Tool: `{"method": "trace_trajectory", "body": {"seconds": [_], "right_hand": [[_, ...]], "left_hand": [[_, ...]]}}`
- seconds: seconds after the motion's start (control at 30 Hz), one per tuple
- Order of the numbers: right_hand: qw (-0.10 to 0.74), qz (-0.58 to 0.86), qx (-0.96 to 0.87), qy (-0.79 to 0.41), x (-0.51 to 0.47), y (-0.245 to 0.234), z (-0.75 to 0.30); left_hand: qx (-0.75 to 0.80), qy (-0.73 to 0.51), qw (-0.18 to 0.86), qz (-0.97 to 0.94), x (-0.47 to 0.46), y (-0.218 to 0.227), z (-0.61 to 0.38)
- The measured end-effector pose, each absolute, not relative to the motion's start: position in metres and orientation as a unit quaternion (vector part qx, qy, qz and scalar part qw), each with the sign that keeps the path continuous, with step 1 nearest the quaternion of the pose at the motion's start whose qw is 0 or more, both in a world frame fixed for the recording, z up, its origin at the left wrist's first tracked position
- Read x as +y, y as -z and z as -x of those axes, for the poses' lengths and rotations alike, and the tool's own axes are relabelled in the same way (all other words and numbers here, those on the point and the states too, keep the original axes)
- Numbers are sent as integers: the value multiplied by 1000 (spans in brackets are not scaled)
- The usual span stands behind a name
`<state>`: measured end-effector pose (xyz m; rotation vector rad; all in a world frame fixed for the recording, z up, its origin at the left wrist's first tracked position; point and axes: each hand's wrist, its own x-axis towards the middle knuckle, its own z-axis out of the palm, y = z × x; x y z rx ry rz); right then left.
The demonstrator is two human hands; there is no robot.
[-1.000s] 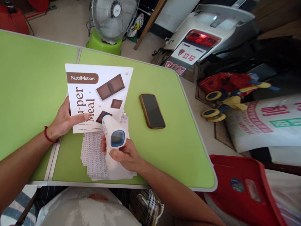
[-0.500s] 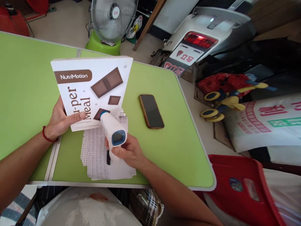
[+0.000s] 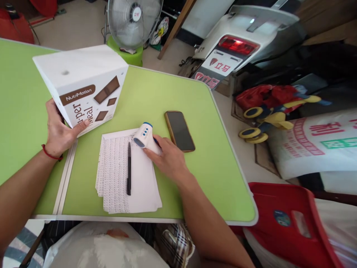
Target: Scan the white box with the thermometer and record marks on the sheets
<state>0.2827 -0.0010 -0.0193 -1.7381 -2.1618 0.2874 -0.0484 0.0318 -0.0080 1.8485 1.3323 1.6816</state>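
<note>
NutriMotion box (image 3: 83, 83) | white, tilted | left hand (image 3: 60, 128) gripping it | right hand (image 3: 167, 158) curled on thermometer (image 3: 144, 137)

White box (image 3: 83, 65) with apparently chocolate-brown blocks.

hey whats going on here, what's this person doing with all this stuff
A person is at a green folding table. Their left hand holds a white NutriMotion box tilted up off the table. Their right hand touches a white infrared thermometer at the corner of some printed papers, which have a black pen on them. A smartphone lies nearby.
</note>
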Motion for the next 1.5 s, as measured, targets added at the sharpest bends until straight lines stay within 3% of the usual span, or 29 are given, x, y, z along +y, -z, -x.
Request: {"method": "trace_trajectory", "body": {"seconds": [0.17, 0.3, 0.4, 0.5, 0.6, 0.67, 0.73, 0.8, 0.9, 0.97, 1.17, 1.5], "right_hand": [[187, 587, -787, -26, -1, 26, -281], [291, 530, -794, 53, -7, 18, -272], [357, 438, -825, -23, -17, 11, -260], [306, 406, -856, -91, -27, 12, -247], [245, 417, -872, -79, -32, 18, -240], [233, 424, -872, -79, -32, 22, -238], [226, 432, -869, -85, -32, 24, -238], [220, 437, -868, -87, -31, 24, -240], [233, 428, -866, -110, -31, 22, -242], [271, 410, -857, -158, -30, 20, -244], [381, 357, -805, -282, -27, 11, -243], [432, 337, -752, -366, -30, 23, -233]], "left_hand": [[451, -599, 146, -645, 36, 13, 51], [443, -611, 135, -642, 39, 12, 49], [428, -618, 81, -654, 37, 7, 49], [432, -590, -31, -681, 35, 2, 55], [409, -538, -203, -709, 29, -1, 58], [414, -538, -257, -688, 20, -3, 51], [430, -506, -227, -712, 10, -7, 36], [350, -498, -169, -775, 0, -9, 20], [313, -340, 3, -887, -7, -8, 3], [322, -242, 63, -913, -7, -2, 0], [365, -69, 97, -923, -8, 15, 3], [399, -74, 81, -910, -12, 16, -3]]}}
